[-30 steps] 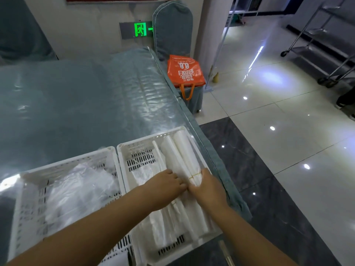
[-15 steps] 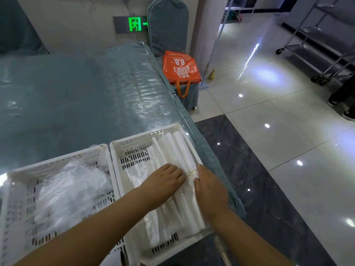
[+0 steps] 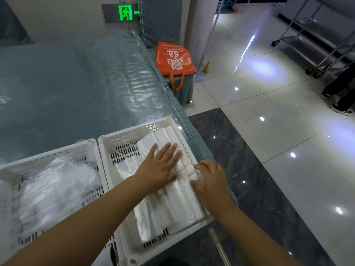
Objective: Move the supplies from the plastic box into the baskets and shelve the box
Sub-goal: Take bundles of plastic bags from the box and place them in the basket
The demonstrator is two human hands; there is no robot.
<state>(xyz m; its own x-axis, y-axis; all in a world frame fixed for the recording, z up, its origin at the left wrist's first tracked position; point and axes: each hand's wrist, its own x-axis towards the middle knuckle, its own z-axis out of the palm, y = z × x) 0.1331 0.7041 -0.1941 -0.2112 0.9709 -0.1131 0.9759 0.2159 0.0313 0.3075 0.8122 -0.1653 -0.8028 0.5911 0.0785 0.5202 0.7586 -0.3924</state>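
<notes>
Two white slotted baskets stand side by side at the table's near right edge. The right basket [image 3: 123, 150] holds bundles of rolled white plastic bags [image 3: 178, 200] tied with a rubber band. My left hand [image 3: 159, 167] lies flat on the bundles, fingers straight and spread. My right hand [image 3: 210, 183] rests on the bundles' right side by the basket wall, with fingers bent against the plastic. The left basket [image 3: 48, 156] holds loose crumpled clear plastic bags [image 3: 55, 187]. No plastic box is in view.
The table [image 3: 67, 89] is covered in blue cloth under clear film. An orange tote bag [image 3: 174, 58] sits on a covered chair past the table's far right corner. Metal trolleys [image 3: 317, 35] and a person's feet [image 3: 340, 100] are at the far right on the glossy floor.
My left hand has opened from a curl to lie flat farther up the bundles. My right hand has slid to the bundles' right side. The bundles now lie lower in the basket.
</notes>
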